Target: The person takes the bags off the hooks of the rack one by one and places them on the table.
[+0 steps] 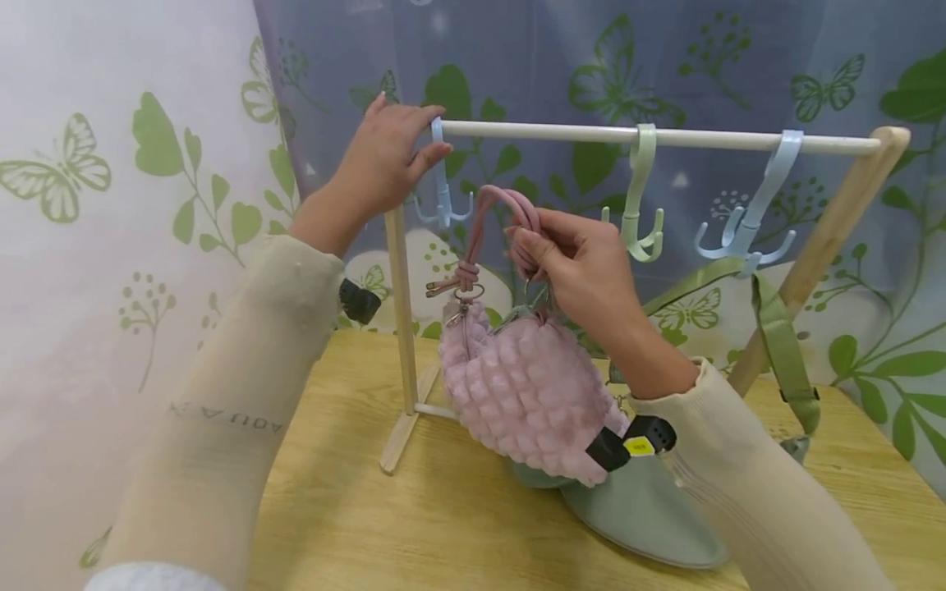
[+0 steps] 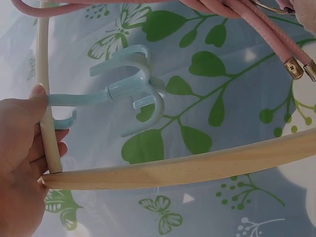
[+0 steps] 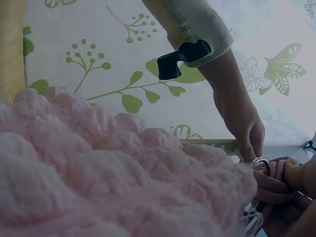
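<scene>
My left hand (image 1: 384, 156) is at the left end of the white rail (image 1: 547, 130), thumb against a light blue four-prong hook (image 1: 444, 207) and fingers behind the rail. In the left wrist view the thumb lies on top of this hook (image 2: 129, 88), whose prongs hold nothing. My right hand (image 1: 591, 271) pinches the looped pink cord handle (image 1: 479, 226) of a puffy pink bag (image 1: 517, 377). The bag hangs tilted below that hand, its handle just right of the hook. Quilted fabric of the bag (image 3: 98, 168) fills much of the right wrist view.
A green hook (image 1: 641, 205) and another light blue hook (image 1: 750, 209) hang further right on the rail. From the latter hangs an olive strap (image 1: 787, 353), above a grey-green bag (image 1: 643, 513) on the wooden table (image 1: 355, 525). A wooden leg (image 1: 402, 328) supports the rail's left end.
</scene>
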`<state>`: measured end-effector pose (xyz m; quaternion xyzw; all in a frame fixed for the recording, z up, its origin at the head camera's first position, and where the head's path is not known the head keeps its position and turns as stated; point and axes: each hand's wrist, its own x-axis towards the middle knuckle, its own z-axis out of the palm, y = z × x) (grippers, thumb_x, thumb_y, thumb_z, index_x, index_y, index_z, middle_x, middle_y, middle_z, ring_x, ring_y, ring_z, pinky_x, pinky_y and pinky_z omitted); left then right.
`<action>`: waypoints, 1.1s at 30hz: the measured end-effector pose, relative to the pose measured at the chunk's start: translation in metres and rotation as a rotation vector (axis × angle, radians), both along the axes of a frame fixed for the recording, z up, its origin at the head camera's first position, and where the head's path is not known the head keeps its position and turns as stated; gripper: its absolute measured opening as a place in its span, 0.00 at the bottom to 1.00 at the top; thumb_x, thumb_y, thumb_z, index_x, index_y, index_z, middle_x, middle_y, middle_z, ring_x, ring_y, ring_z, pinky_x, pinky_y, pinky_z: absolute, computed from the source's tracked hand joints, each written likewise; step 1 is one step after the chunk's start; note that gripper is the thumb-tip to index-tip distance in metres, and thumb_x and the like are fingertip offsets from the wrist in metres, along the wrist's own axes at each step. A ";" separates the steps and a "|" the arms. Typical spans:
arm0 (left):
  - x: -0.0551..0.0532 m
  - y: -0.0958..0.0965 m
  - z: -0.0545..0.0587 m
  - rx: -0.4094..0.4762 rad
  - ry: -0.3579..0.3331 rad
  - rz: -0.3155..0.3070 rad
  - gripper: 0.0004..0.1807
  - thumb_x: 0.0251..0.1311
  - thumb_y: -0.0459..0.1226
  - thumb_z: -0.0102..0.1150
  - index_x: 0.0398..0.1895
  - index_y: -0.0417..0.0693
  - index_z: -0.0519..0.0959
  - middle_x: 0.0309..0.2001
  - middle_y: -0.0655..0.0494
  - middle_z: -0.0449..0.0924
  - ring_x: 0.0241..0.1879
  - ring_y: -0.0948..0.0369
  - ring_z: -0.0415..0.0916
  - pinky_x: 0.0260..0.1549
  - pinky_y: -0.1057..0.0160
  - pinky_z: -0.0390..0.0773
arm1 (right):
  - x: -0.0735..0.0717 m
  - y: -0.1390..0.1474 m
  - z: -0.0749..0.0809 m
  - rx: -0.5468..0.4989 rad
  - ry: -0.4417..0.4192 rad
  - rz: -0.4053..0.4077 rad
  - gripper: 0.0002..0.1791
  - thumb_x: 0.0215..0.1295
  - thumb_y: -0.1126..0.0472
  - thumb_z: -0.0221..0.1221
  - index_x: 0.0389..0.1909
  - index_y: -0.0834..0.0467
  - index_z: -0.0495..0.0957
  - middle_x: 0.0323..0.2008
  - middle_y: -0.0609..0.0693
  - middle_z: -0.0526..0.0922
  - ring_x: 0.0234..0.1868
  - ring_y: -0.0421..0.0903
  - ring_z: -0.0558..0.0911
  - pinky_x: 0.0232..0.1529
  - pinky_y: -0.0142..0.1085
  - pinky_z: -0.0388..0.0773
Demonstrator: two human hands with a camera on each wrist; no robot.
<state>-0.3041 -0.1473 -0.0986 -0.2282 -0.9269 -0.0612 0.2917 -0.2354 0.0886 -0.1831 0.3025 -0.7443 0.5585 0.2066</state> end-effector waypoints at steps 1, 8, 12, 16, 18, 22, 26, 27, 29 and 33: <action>0.000 0.000 0.000 0.002 0.008 -0.002 0.30 0.74 0.48 0.45 0.72 0.41 0.61 0.67 0.42 0.67 0.69 0.48 0.59 0.73 0.53 0.34 | 0.002 0.001 0.000 -0.003 0.004 0.005 0.16 0.69 0.62 0.57 0.52 0.66 0.80 0.39 0.60 0.85 0.31 0.46 0.80 0.31 0.32 0.78; -0.003 0.002 0.000 0.018 0.057 -0.003 0.31 0.74 0.48 0.45 0.72 0.40 0.61 0.67 0.42 0.67 0.69 0.48 0.59 0.73 0.54 0.34 | 0.010 0.006 0.001 -0.024 0.016 0.027 0.15 0.69 0.63 0.57 0.51 0.68 0.81 0.38 0.61 0.84 0.32 0.46 0.80 0.32 0.31 0.78; -0.004 0.001 -0.006 0.031 0.068 -0.009 0.32 0.73 0.49 0.47 0.73 0.40 0.59 0.68 0.41 0.66 0.70 0.48 0.59 0.73 0.54 0.33 | 0.016 0.008 0.000 -0.011 0.008 0.028 0.16 0.69 0.64 0.57 0.53 0.67 0.80 0.42 0.60 0.85 0.33 0.45 0.80 0.31 0.31 0.77; -0.007 -0.001 -0.012 0.048 0.084 -0.038 0.35 0.73 0.50 0.46 0.74 0.39 0.57 0.69 0.41 0.64 0.71 0.49 0.57 0.72 0.56 0.32 | 0.022 0.009 -0.001 -0.016 0.010 0.039 0.15 0.69 0.65 0.57 0.53 0.67 0.80 0.43 0.60 0.85 0.32 0.45 0.80 0.31 0.30 0.76; -0.007 -0.002 -0.014 0.055 0.084 -0.045 0.36 0.73 0.51 0.46 0.74 0.38 0.55 0.70 0.41 0.62 0.72 0.49 0.55 0.72 0.57 0.30 | 0.024 0.009 -0.002 -0.018 0.017 0.041 0.15 0.68 0.66 0.57 0.53 0.67 0.80 0.42 0.60 0.85 0.31 0.45 0.79 0.30 0.30 0.76; -0.006 -0.005 -0.016 0.066 0.079 -0.054 0.36 0.73 0.51 0.45 0.75 0.38 0.54 0.72 0.42 0.58 0.73 0.50 0.51 0.71 0.59 0.27 | 0.028 0.011 -0.004 -0.001 0.040 0.042 0.14 0.68 0.67 0.57 0.52 0.68 0.80 0.41 0.60 0.86 0.32 0.44 0.81 0.31 0.30 0.75; -0.004 -0.007 -0.019 0.104 0.079 -0.079 0.35 0.74 0.50 0.44 0.74 0.37 0.54 0.73 0.43 0.56 0.74 0.51 0.48 0.71 0.60 0.27 | 0.032 0.014 -0.007 0.001 0.040 0.059 0.14 0.69 0.69 0.56 0.52 0.70 0.79 0.42 0.61 0.85 0.34 0.43 0.82 0.31 0.30 0.75; -0.003 -0.007 -0.020 0.119 0.079 -0.087 0.34 0.75 0.49 0.43 0.74 0.37 0.54 0.73 0.43 0.55 0.75 0.52 0.47 0.71 0.60 0.27 | 0.033 0.014 -0.008 0.003 0.037 0.057 0.14 0.69 0.69 0.56 0.52 0.70 0.79 0.42 0.61 0.85 0.34 0.43 0.82 0.31 0.30 0.76; -0.002 -0.008 -0.021 0.154 0.078 -0.103 0.33 0.76 0.48 0.41 0.74 0.37 0.54 0.74 0.45 0.55 0.75 0.53 0.46 0.71 0.61 0.27 | 0.035 0.015 -0.009 0.007 0.022 0.049 0.14 0.69 0.69 0.56 0.52 0.69 0.80 0.42 0.60 0.85 0.34 0.42 0.83 0.31 0.30 0.77; 0.002 -0.010 -0.025 0.219 0.086 -0.135 0.31 0.76 0.46 0.40 0.74 0.38 0.54 0.74 0.46 0.54 0.75 0.55 0.44 0.71 0.63 0.28 | 0.037 0.016 -0.011 0.013 0.002 0.039 0.13 0.69 0.68 0.56 0.51 0.68 0.81 0.42 0.61 0.85 0.35 0.42 0.83 0.31 0.30 0.78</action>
